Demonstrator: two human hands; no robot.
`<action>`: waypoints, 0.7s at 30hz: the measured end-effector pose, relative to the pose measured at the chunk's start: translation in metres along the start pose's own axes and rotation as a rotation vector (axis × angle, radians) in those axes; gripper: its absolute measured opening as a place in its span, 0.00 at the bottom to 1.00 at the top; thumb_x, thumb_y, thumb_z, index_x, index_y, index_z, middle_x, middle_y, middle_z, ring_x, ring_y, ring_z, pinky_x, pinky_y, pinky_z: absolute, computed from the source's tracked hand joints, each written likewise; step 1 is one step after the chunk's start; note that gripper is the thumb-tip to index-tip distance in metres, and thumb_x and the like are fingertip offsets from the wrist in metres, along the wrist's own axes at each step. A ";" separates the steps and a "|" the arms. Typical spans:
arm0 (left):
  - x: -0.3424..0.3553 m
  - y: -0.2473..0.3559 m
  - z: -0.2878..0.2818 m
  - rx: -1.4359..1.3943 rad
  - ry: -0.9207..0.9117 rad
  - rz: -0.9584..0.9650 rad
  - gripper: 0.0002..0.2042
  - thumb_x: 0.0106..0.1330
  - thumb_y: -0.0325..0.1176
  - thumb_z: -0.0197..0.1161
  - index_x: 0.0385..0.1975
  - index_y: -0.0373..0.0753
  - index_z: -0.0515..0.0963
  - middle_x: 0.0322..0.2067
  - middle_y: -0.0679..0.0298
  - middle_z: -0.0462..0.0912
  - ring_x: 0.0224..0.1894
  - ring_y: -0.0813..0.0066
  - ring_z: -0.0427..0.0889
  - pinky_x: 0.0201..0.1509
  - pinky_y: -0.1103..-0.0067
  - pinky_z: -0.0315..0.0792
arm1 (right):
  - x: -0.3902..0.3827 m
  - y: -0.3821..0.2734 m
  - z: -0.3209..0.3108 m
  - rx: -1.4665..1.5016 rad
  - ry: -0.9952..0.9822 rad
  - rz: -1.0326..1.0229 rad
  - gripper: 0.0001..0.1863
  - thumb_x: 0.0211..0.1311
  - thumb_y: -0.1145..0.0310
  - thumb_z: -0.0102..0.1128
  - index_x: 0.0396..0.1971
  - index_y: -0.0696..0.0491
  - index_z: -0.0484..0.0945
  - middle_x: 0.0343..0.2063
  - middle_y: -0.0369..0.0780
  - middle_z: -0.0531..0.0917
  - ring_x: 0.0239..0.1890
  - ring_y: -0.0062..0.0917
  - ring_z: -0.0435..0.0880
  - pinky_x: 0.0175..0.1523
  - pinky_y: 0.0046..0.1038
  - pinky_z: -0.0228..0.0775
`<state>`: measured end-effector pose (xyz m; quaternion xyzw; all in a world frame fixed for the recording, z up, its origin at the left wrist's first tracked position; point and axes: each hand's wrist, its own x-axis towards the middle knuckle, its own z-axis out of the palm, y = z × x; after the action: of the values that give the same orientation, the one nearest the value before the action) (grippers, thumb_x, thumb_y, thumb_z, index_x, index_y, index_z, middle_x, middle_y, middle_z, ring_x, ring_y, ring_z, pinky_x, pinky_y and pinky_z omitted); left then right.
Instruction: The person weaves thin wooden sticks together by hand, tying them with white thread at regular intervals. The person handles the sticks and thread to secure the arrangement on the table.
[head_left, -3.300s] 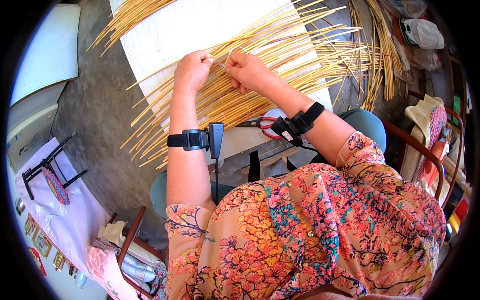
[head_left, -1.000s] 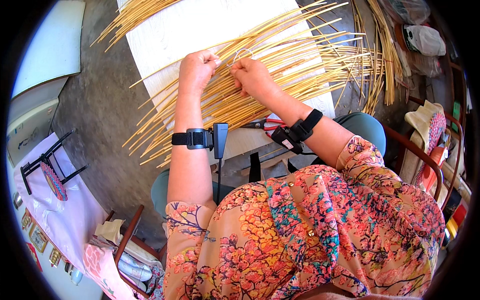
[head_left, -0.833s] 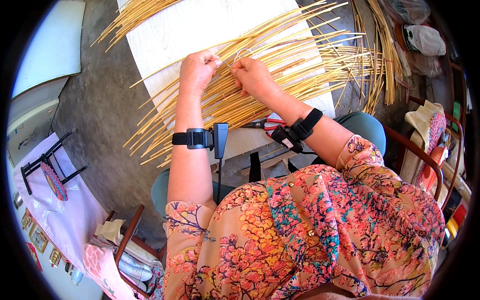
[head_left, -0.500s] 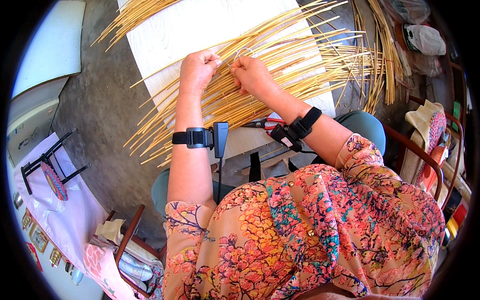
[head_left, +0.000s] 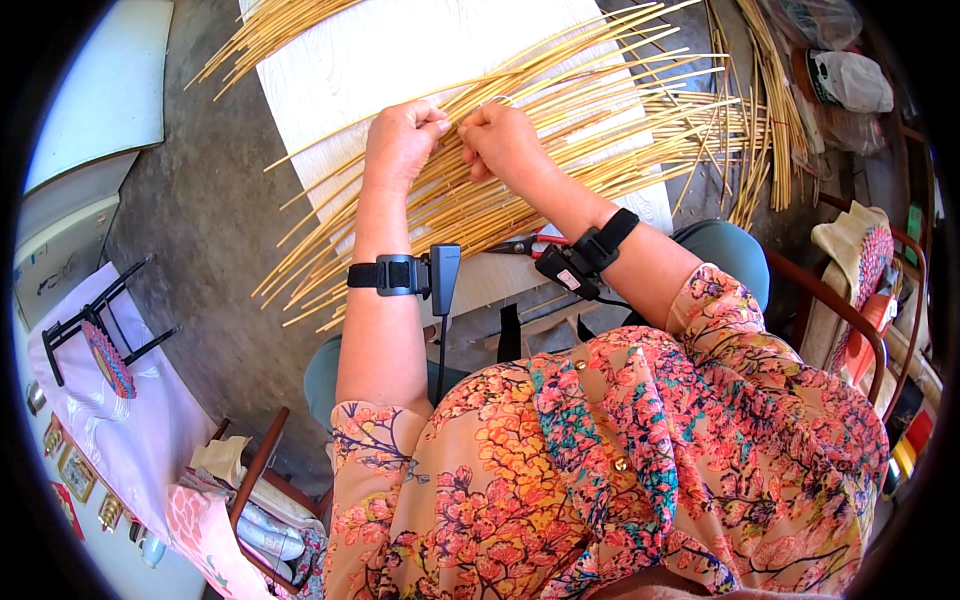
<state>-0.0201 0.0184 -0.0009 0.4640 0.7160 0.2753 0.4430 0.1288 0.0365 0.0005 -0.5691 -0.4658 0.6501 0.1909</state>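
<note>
- Head view: both hands worked one spot in a fan of pale yellow cane strips (head_left: pixel 560 130) spread over a white tabletop (head_left: pixel 400 50).
- Left hand (head_left: pixel 402 140) was curled into a loose fist, fingertips pressed down on the strips, knuckles up.
- Right hand (head_left: pixel 503 140) was closed, thumb and fingers pinching a thin strip that arched up in a small loop between the two hands.
- Doing it well, my read: keep the left hand pinning the neighbouring strips flat while the right feeds the loop; pull along the strip, not across, to avoid a kink or split.
- Forearms converged from the lower edge, wrists nearly touching, each with a black strap: left wrist band (head_left: pixel 392 274), right wrist band (head_left: pixel 590 255).
- Red-handled scissors (head_left: pixel 525 243) lay at the table edge, under the right forearm.
</note>
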 end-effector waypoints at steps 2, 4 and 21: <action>0.001 -0.001 -0.001 0.019 0.006 0.003 0.04 0.57 0.25 0.65 0.30 0.34 0.82 0.20 0.68 0.79 0.21 0.83 0.72 0.26 0.84 0.68 | -0.001 -0.003 0.001 0.066 0.010 0.028 0.10 0.61 0.70 0.54 0.27 0.62 0.76 0.15 0.43 0.80 0.13 0.25 0.79 0.20 0.28 0.73; 0.003 -0.005 -0.001 0.046 0.028 0.008 0.04 0.57 0.26 0.64 0.31 0.34 0.82 0.20 0.67 0.79 0.21 0.83 0.73 0.26 0.84 0.68 | 0.000 -0.011 -0.002 -0.041 0.000 -0.055 0.09 0.61 0.70 0.54 0.28 0.61 0.76 0.16 0.43 0.80 0.12 0.24 0.79 0.20 0.26 0.73; -0.009 0.010 0.006 0.442 0.241 0.339 0.10 0.53 0.39 0.69 0.28 0.39 0.84 0.23 0.53 0.82 0.27 0.61 0.79 0.35 0.70 0.73 | 0.033 -0.016 -0.019 -0.720 0.110 -0.883 0.05 0.48 0.71 0.65 0.26 0.54 0.81 0.25 0.40 0.81 0.31 0.36 0.77 0.38 0.34 0.72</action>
<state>-0.0088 0.0146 0.0078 0.6261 0.7183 0.2360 0.1906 0.1324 0.0774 -0.0038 -0.3830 -0.8407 0.2785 0.2626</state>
